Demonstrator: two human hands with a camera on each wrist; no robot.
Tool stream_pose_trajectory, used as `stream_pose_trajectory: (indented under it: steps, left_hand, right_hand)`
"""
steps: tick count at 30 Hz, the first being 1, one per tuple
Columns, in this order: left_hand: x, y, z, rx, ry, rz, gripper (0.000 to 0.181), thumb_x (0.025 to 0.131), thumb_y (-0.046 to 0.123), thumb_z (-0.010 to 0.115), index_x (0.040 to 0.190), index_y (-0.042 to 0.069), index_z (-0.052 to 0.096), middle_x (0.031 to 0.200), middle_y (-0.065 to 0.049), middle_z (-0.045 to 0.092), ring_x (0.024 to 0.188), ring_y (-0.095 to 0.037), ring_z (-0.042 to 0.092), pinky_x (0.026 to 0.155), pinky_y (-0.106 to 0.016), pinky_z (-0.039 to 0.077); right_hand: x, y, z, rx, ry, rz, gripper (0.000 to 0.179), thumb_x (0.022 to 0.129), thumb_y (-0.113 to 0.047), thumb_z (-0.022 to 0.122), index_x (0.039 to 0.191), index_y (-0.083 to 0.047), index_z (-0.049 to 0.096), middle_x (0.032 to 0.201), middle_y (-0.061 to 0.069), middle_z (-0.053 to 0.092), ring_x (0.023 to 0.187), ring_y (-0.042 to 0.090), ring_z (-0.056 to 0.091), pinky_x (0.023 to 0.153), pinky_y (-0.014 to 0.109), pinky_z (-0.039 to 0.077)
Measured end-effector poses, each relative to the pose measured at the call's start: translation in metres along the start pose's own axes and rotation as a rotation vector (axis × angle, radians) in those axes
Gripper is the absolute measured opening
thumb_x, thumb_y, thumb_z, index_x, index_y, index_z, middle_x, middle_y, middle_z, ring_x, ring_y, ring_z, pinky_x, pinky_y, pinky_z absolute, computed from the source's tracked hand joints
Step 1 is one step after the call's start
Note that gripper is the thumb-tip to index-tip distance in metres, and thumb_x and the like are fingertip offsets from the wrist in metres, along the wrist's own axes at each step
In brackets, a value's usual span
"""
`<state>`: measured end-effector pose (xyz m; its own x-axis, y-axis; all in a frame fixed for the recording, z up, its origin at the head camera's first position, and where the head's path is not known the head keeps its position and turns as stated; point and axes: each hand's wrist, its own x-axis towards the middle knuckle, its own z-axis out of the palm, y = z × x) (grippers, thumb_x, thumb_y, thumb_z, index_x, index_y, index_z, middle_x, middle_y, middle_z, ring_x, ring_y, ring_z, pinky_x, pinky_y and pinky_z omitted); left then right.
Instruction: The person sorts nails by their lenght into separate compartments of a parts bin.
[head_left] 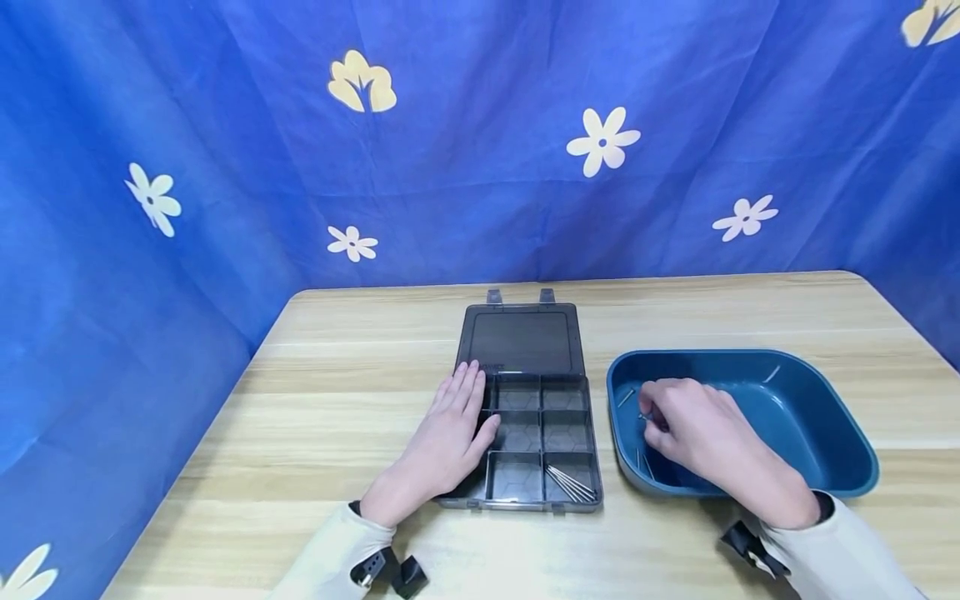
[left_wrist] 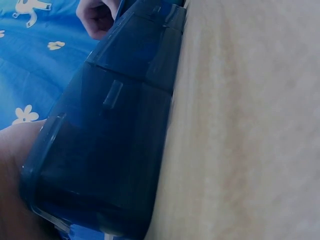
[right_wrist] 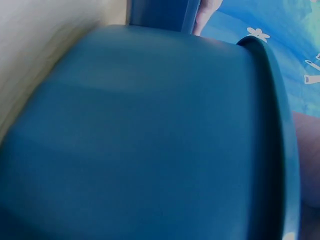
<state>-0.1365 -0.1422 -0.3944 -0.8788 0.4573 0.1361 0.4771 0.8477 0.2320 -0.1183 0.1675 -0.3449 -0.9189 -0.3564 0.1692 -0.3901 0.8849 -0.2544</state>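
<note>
A dark translucent organizer box (head_left: 514,504) lies with its lid folded back on the table. My left hand (head_left: 450,429) rests flat across its left side, fingers straight and covering part of the left compartments. Several thin silver nails (head_left: 572,483) lie slanted in the front right compartment. To the right stands a blue plastic basin (head_left: 810,425). My right hand (head_left: 693,421) reaches into its left part, fingers curled, with thumb and index finger pinching a small nail (head_left: 644,416). Other loose nails (head_left: 627,398) lie on the basin floor near the fingers.
The wood-grain table (head_left: 337,375) extends around the box and basin. A blue curtain (head_left: 480,167) with pale flowers hangs behind it and along the left. The organizer's lid (head_left: 521,337) lies toward the back, its two latches at the far edge.
</note>
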Motion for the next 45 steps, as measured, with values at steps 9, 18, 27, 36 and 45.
stream_pose_trajectory:
  steps: [9, 18, 27, 36, 45]
  left_hand:
    - [0.0, 0.0, 0.002, -0.007, 0.001, -0.006, 0.064, 0.103, 0.037, 0.036, 0.148, -0.008, 0.026, 0.157, -0.023, 0.019, 0.147, -0.035, 0.014, 0.12, -0.046, 0.013]
    - [0.0, -0.001, 0.003, 0.003, -0.01, -0.009, 0.064, 0.104, 0.038, 0.033, 0.149, -0.007, 0.024, 0.157, -0.022, 0.019, 0.148, -0.032, 0.012, 0.12, -0.044, 0.011]
    - [0.0, 0.0, 0.002, -0.005, 0.004, -0.003, 0.064, 0.103, 0.036, 0.037, 0.147, -0.009, 0.026, 0.156, -0.024, 0.02, 0.147, -0.035, 0.014, 0.12, -0.047, 0.014]
    - [0.0, -0.001, 0.002, -0.001, 0.009, -0.003, 0.064, 0.103, 0.036, 0.037, 0.147, -0.009, 0.026, 0.157, -0.024, 0.019, 0.147, -0.035, 0.014, 0.12, -0.046, 0.012]
    - [0.0, -0.001, 0.002, 0.005, 0.008, 0.004, 0.064, 0.103, 0.036, 0.037, 0.148, -0.008, 0.026, 0.156, -0.024, 0.02, 0.147, -0.035, 0.015, 0.12, -0.047, 0.013]
  right_hand:
    - [0.003, -0.016, -0.003, -0.002, 0.054, -0.058, 0.014, 0.073, -0.006, 0.067, 0.074, -0.016, 0.058, 0.065, -0.009, 0.046, 0.054, 0.008, 0.04, 0.044, 0.022, 0.031]
    - [0.009, -0.048, 0.004, -0.034, 0.11, -0.199, 0.02, 0.071, -0.005, 0.068, 0.068, -0.017, 0.053, 0.064, -0.01, 0.046, 0.053, 0.006, 0.041, 0.042, 0.022, 0.031]
    - [0.014, -0.068, 0.01, -0.03, 0.096, -0.243, 0.013, 0.071, -0.006, 0.068, 0.073, -0.015, 0.059, 0.066, -0.008, 0.051, 0.054, 0.007, 0.044, 0.043, 0.024, 0.034]
    - [0.014, -0.078, 0.015, 0.019, 0.079, -0.264, 0.012, 0.071, -0.003, 0.066, 0.075, -0.014, 0.062, 0.067, -0.007, 0.055, 0.053, 0.006, 0.045, 0.042, 0.021, 0.033]
    - [0.016, -0.086, 0.022, 0.004, 0.093, -0.308, 0.013, 0.071, -0.005, 0.07, 0.076, -0.016, 0.063, 0.07, -0.008, 0.059, 0.055, 0.008, 0.054, 0.042, 0.024, 0.038]
